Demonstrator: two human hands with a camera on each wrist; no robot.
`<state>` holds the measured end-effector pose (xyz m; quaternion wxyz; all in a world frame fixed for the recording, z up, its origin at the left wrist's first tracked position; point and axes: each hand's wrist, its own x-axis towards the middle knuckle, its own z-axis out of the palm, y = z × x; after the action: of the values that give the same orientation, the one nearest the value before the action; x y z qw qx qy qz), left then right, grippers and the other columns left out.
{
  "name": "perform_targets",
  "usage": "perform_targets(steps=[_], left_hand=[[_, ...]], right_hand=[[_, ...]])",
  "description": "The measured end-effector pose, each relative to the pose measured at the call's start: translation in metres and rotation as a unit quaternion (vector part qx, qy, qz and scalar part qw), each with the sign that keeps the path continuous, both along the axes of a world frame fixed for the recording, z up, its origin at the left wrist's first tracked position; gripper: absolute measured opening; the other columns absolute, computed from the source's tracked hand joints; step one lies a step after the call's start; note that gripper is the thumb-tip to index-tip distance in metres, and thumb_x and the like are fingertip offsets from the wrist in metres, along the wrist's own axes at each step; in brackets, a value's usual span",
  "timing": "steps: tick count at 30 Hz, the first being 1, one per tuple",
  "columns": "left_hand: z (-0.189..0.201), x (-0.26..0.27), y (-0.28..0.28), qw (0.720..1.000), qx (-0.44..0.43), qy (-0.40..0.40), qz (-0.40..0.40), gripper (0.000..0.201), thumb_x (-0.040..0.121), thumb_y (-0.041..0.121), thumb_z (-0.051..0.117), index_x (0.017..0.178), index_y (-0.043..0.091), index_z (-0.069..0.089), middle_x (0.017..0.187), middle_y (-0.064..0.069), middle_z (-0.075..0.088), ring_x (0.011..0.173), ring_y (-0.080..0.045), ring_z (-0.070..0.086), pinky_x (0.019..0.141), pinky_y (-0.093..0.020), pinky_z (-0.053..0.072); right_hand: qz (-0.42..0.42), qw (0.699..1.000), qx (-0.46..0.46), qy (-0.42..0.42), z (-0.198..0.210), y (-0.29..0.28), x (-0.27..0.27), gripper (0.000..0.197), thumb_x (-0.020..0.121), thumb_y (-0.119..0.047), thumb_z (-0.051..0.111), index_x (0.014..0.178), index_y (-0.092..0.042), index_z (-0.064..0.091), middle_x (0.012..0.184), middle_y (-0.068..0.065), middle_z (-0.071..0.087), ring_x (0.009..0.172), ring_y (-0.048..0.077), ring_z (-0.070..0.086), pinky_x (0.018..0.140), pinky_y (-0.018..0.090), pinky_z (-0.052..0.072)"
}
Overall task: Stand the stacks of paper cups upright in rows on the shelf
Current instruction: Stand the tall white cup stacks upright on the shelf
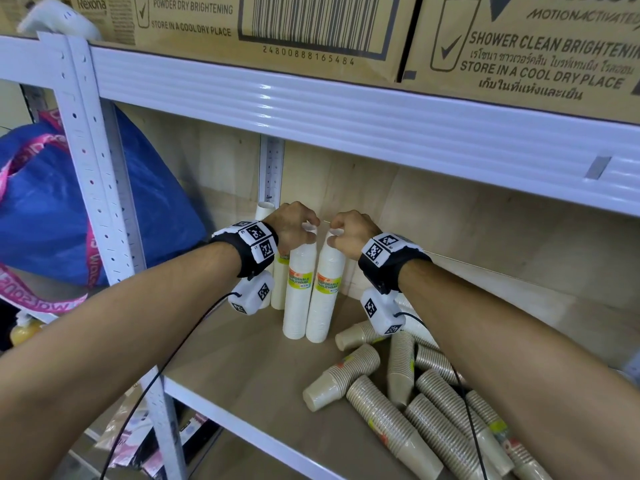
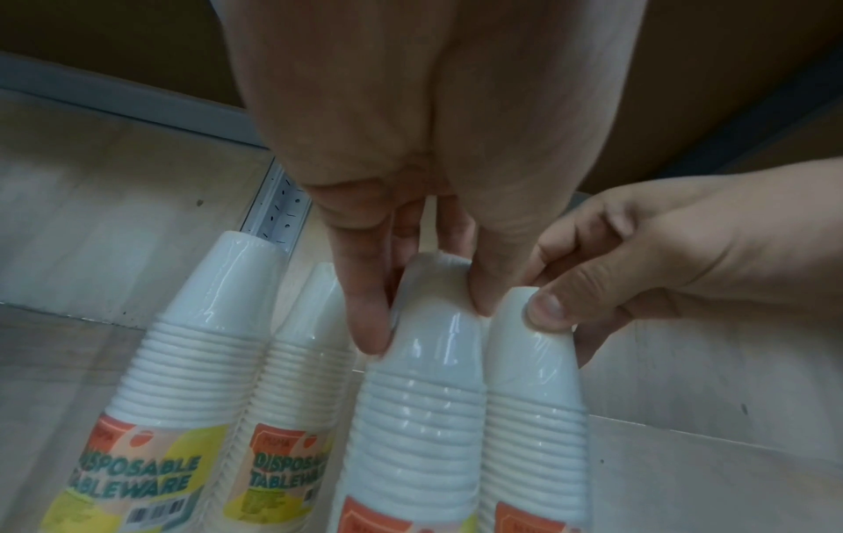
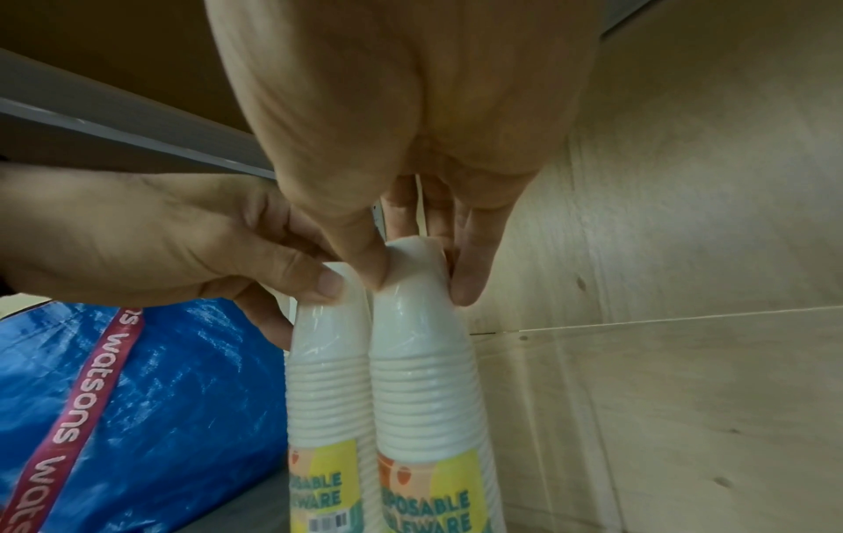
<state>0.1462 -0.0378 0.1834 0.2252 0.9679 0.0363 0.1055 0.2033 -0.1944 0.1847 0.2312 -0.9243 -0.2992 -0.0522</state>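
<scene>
Two white wrapped cup stacks stand upright side by side near the back left of the wooden shelf (image 1: 239, 375). My left hand (image 1: 298, 225) pinches the top of the left stack (image 1: 299, 292), seen close up in the left wrist view (image 2: 424, 378). My right hand (image 1: 346, 232) pinches the top of the right stack (image 1: 327, 299), which also shows in the right wrist view (image 3: 422, 360). Behind them two more white stacks (image 2: 201, 353) stand upright against the back wall. Several brown cup stacks (image 1: 388, 410) lie in a heap on the shelf to the right.
The upper shelf beam (image 1: 346, 112) hangs low over my hands, with cardboard boxes (image 1: 311, 26) on top. A blue bag (image 1: 52, 209) sits left of the white upright post (image 1: 93, 174). Bare shelf board shows in front of the standing stacks.
</scene>
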Motion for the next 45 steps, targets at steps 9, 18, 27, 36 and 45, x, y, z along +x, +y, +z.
perform_targets(steps=[9, 18, 27, 36, 45], left_hand=[[0.032, -0.013, 0.022, 0.996, -0.029, 0.08, 0.002, 0.027, 0.085, 0.019, 0.072, 0.111, 0.017, 0.069, 0.108, -0.003, 0.061, 0.084, -0.024, 0.066, 0.05, -0.021, 0.053], [0.037, -0.031, 0.055, 0.996, -0.021, 0.067, 0.049, 0.03, 0.084, 0.011, 0.072, 0.113, 0.011, 0.069, 0.118, -0.008, 0.052, 0.102, -0.032, 0.063, 0.077, -0.041, 0.06], [0.027, -0.04, 0.072, 0.997, -0.006, 0.034, 0.067, 0.034, 0.084, 0.011, 0.072, 0.117, 0.015, 0.068, 0.132, -0.005, 0.049, 0.105, -0.027, 0.06, 0.077, -0.037, 0.06], [0.017, -0.038, 0.082, 0.998, 0.019, 0.001, 0.062, 0.027, 0.084, 0.018, 0.072, 0.111, 0.017, 0.069, 0.133, -0.008, 0.054, 0.114, -0.025, 0.055, 0.08, -0.027, 0.043], [0.035, -0.043, 0.077, 0.998, 0.023, -0.002, 0.063, 0.03, 0.087, 0.025, 0.069, 0.116, 0.019, 0.068, 0.111, -0.001, 0.057, 0.094, -0.017, 0.055, 0.076, -0.026, 0.044]], right_hand=[[0.052, 0.998, -0.024, 0.003, 0.021, 0.017, -0.007, 0.043, 0.079, -0.017, 0.071, 0.121, -0.01, 0.064, 0.124, 0.007, 0.06, 0.109, 0.022, 0.059, 0.087, 0.027, 0.048], [0.081, 0.997, -0.005, -0.02, 0.025, 0.053, -0.02, 0.034, 0.08, -0.017, 0.07, 0.112, -0.008, 0.069, 0.117, 0.007, 0.062, 0.104, 0.023, 0.06, 0.085, 0.03, 0.051], [0.084, 0.996, 0.011, -0.005, 0.015, 0.082, -0.023, 0.041, 0.081, -0.024, 0.071, 0.12, -0.012, 0.064, 0.124, 0.007, 0.061, 0.109, 0.023, 0.059, 0.083, 0.025, 0.045], [0.084, 0.996, 0.005, -0.011, 0.01, 0.094, -0.026, 0.033, 0.08, -0.025, 0.072, 0.11, -0.013, 0.069, 0.112, 0.007, 0.065, 0.097, 0.024, 0.062, 0.079, 0.029, 0.05], [0.092, 0.995, 0.022, -0.025, 0.02, 0.086, -0.025, 0.036, 0.085, -0.023, 0.069, 0.119, -0.013, 0.067, 0.119, 0.006, 0.064, 0.108, 0.024, 0.061, 0.089, 0.029, 0.049]])
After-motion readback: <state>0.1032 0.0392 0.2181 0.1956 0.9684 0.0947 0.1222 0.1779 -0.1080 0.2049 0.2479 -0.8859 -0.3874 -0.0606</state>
